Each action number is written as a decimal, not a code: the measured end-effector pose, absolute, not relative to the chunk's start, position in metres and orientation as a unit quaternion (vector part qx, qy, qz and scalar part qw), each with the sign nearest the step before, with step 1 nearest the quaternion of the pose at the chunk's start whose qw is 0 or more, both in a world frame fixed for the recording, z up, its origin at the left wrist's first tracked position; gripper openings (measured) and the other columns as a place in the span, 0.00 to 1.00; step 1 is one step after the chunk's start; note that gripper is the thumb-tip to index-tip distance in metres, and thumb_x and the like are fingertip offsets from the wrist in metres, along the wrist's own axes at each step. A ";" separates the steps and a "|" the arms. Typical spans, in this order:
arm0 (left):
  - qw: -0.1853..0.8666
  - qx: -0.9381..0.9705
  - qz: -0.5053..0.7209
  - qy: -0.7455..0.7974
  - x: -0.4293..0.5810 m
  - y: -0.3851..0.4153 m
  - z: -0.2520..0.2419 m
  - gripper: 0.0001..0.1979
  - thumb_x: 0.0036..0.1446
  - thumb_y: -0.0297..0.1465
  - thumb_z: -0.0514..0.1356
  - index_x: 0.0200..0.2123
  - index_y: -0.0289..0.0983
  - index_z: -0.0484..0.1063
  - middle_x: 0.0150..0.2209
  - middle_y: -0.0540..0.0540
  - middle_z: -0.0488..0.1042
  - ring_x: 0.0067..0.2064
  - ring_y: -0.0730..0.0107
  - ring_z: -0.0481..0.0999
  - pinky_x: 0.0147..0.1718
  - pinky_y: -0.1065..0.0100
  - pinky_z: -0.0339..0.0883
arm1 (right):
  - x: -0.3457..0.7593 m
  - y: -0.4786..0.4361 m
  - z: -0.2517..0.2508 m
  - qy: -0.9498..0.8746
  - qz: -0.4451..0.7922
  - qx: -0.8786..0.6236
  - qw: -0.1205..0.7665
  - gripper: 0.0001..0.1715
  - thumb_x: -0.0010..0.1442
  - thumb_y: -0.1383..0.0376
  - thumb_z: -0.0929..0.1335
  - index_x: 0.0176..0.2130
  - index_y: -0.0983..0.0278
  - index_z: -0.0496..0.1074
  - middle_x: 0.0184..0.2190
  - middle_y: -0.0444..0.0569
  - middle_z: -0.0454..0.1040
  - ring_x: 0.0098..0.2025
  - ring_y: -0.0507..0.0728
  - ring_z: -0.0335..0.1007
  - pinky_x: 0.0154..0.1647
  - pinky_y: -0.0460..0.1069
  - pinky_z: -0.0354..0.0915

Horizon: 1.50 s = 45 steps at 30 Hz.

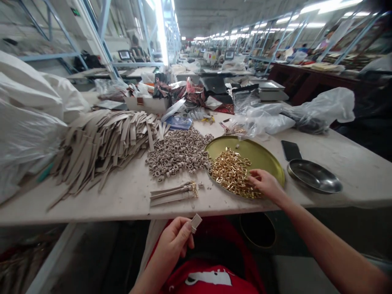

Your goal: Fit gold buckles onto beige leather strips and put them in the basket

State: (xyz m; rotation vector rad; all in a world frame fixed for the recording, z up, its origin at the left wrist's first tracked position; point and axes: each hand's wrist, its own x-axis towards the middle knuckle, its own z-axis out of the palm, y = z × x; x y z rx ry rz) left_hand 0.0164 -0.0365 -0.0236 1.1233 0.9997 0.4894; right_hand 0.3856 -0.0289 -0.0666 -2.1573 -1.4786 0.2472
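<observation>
Low in front of the table's near edge, my left hand is closed on a beige strap, whose flat end sticks out past the thumb. The rest of the strap is hidden by the hand. My right hand reaches over the round gold tray, fingers loosely bent and apart at the right side of a heap of small gold buckles. No buckle can be made out between its fingertips. Left of the tray lies a pile of small beige strap loops. Several straps with buckles lie in front of that pile.
A large stack of loose beige straps covers the table's left part, beside a white plastic sack. Right of the tray are a phone and a metal bowl. Clear plastic bags and scraps lie behind.
</observation>
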 end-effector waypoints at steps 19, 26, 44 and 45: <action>0.695 0.512 0.225 0.452 0.014 -0.034 -0.027 0.15 0.54 0.43 0.53 0.32 0.36 0.60 0.15 0.59 0.59 0.14 0.83 0.51 0.14 0.76 0.43 | 0.292 0.005 -0.021 -0.706 0.052 -0.703 0.067 0.09 0.57 0.64 0.64 0.29 0.62 0.71 0.31 0.50 0.70 0.33 0.56 0.66 0.32 0.48 0.56; 0.724 0.479 0.253 0.428 0.031 -0.013 -0.008 0.13 0.54 0.40 0.55 0.31 0.37 0.59 0.17 0.58 0.60 0.16 0.83 0.53 0.15 0.78 0.45 | 0.263 -0.003 0.003 -0.552 0.396 -0.620 0.393 0.13 0.51 0.55 0.68 0.31 0.62 0.69 0.24 0.43 0.67 0.24 0.51 0.59 0.24 0.46 0.55; 0.553 0.621 0.229 0.506 0.029 -0.007 -0.014 0.10 0.53 0.35 0.58 0.36 0.36 0.67 0.29 0.51 0.70 0.30 0.74 0.66 0.29 0.73 0.58 | 0.182 -0.036 -0.037 -0.302 0.694 -0.495 0.428 0.19 0.46 0.54 0.73 0.32 0.64 0.69 0.22 0.41 0.69 0.24 0.49 0.63 0.26 0.45 0.61; 0.569 0.611 0.227 0.502 0.028 -0.009 -0.015 0.10 0.53 0.36 0.57 0.37 0.36 0.66 0.28 0.52 0.69 0.29 0.75 0.66 0.28 0.74 0.58 | 0.182 -0.038 -0.040 -0.295 0.693 -0.495 0.434 0.18 0.46 0.54 0.73 0.30 0.64 0.69 0.21 0.40 0.69 0.23 0.48 0.63 0.25 0.44 0.61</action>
